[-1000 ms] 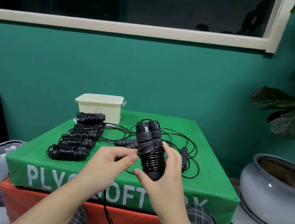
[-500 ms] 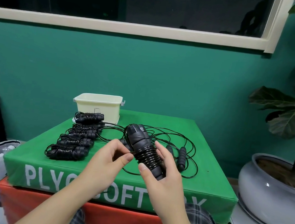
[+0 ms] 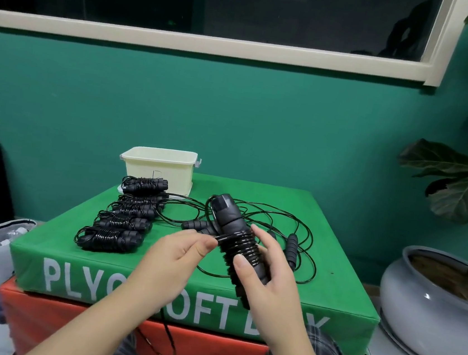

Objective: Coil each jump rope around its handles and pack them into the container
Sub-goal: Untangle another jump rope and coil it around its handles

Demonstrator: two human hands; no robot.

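Black jump rope half-wound on its paired foam handles

The right hand [image 3: 267, 271] grips the tilted black jump-rope bundle [image 3: 238, 243], glossy cord coiled tight round its middle; the left hand [image 3: 180, 254] pinches the loose cord.

A right hand [image 3: 269, 280] grips a pair of black foam jump-rope handles [image 3: 238, 242] wound with glossy black cord, tilted with the upper end leaning left. The left hand [image 3: 177, 254] pinches the loose cord [image 3: 221, 237] just beside the coils. Both hang over the front edge of a green padded plyo box [image 3: 330, 293] stacked on an orange padded box [image 3: 64, 321]. Four coiled black rope bundles [image 3: 112, 239] lie in a row along the green box's left edge. A cream plastic container [image 3: 159, 170] stands at the far left corner. An uncoiled black rope [image 3: 289, 242] sprawls across the middle. A grey ceramic plant pot [image 3: 422, 309] sits on the floor at right.
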